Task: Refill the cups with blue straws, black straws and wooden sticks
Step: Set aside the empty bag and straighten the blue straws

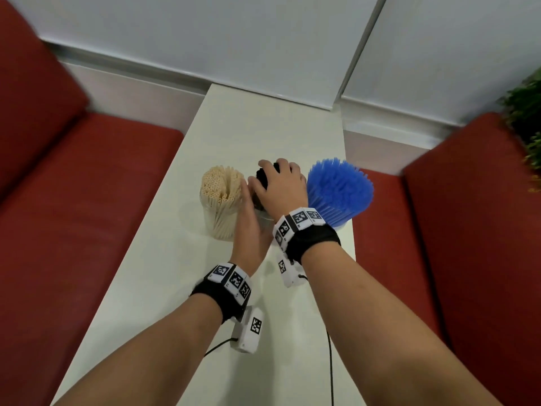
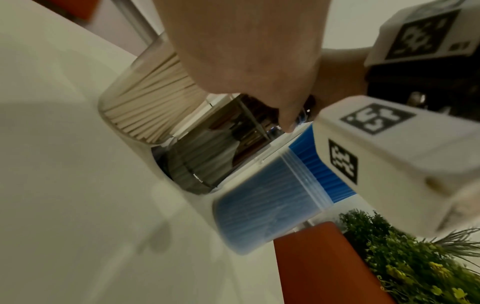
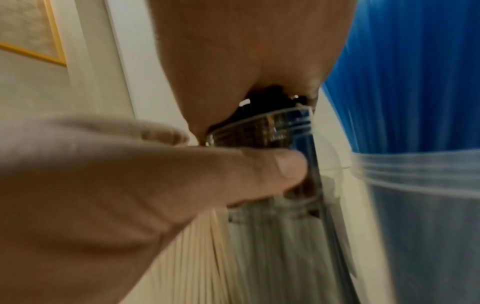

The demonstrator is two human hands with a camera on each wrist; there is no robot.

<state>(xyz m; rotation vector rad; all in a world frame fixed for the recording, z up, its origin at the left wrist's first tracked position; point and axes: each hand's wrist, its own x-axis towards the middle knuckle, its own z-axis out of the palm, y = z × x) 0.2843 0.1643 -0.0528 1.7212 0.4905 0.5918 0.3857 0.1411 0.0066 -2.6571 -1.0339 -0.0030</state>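
Currently right hand (image 1: 281, 183) clasps black straws (image 1: 262, 178); left hand (image 1: 248, 227) grips middle cup (image 2: 197, 164). Risk: crowded neighbours, a nudge could topple them.

My right hand (image 1: 279, 189) covers the tops of the black straws (image 1: 261, 177), so their count is lost to me. The middle cup (image 2: 200, 164) is mostly hidden behind my left hand (image 1: 248, 227) from the head view. Both wrist views are smeared; my left fingers probably wrap the cup, but they lie out of sight.

Red benches (image 1: 87, 171), green plant (image 1: 527, 112)
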